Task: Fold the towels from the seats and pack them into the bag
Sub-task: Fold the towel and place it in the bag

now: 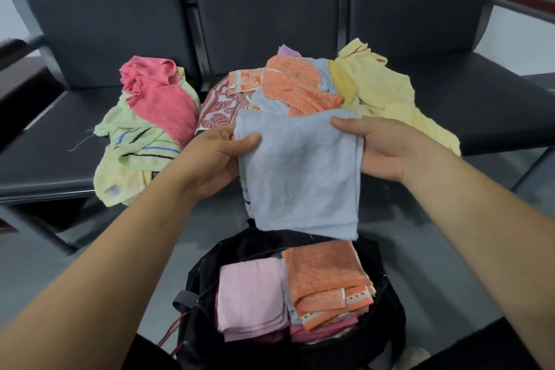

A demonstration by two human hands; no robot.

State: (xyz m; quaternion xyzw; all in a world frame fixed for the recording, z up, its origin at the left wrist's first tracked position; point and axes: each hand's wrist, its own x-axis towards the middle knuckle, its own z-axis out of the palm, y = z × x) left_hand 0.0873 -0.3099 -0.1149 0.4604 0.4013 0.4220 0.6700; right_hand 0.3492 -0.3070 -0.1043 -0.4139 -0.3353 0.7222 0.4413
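Black bag sitting open at 6 o'clock, holding a folded pink towel on its 9 o'clock side and a folded orange towel on its 3 o'clock side, both lying on darker folded cloth. Small label showing on a pale yellow towel at 8 o'clock; writing too blurred to read. Light blue towel, plain terry, folded double, hanging at centre just above the bag. Left hand pinching its upper left edge, thumb in front; right hand gripping the upper right corner. Unfolded towels lying heaped on the dark seats, 10 to 2 o'clock.
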